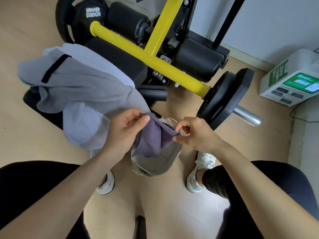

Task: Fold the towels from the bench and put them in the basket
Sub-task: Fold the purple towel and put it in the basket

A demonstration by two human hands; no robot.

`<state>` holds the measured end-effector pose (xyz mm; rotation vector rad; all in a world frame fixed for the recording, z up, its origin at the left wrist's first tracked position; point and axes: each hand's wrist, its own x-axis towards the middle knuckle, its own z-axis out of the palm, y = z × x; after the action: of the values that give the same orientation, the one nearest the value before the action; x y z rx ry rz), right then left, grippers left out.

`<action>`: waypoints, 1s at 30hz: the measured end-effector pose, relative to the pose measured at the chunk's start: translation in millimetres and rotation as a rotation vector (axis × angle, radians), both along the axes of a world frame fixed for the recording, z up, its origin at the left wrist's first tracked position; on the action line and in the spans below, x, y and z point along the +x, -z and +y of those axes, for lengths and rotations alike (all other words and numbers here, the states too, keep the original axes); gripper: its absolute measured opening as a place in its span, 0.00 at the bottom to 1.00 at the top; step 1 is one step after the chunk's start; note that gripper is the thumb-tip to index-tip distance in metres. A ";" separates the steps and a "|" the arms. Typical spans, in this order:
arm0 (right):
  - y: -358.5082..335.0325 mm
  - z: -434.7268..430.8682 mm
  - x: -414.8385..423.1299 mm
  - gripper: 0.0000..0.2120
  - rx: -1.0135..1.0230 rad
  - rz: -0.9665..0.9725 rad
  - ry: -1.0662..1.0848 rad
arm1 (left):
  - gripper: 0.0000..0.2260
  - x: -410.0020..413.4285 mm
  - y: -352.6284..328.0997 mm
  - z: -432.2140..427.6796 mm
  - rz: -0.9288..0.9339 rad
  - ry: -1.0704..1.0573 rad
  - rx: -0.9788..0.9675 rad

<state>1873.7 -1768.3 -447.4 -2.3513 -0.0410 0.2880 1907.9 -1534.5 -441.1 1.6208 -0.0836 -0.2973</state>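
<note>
Head view, looking down past the knees. Small purple-grey terry towel (151, 137) is held up between both hands, top edge stretched between them. Left hand (120, 133): thumb and forefinger pinch the towel's left top corner. Right hand (196, 135): thumb and forefinger pinch the right top corner, remaining fingers loosely curled. Towel hangs in soft vertical creases directly above the mouth of the round beige fabric basket with a woven rim (165, 160), which stands on the light wooden floor (164, 204) between two white sneakers (195, 183). Lower hem overlaps the basket opening (contact with the lining cannot be told). Left of the hands, a large grey towel with a dark navy stripe (82, 83) lies crumpled on the black padded tabletop (120, 57) of a yellow-framed weight machine (155, 54), over a pale lavender towel (81, 125) that drapes off the edge toward the floor. Black weight plate marked HAMMER STRENGTH (77, 19) sits at the far left end, and a second black plate (222, 97) at the right. White box with a green screen (293, 80) stands by the wall.
</note>
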 end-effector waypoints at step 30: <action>10.2 -47.5 -15.6 0.11 -0.056 -0.002 0.391 | 0.07 21.6 4.5 52.4 -0.014 -0.248 0.036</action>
<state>1858.1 -1815.8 -457.6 -2.3531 0.4253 0.0948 1929.5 -1482.1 -445.6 1.6494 0.1120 -0.0966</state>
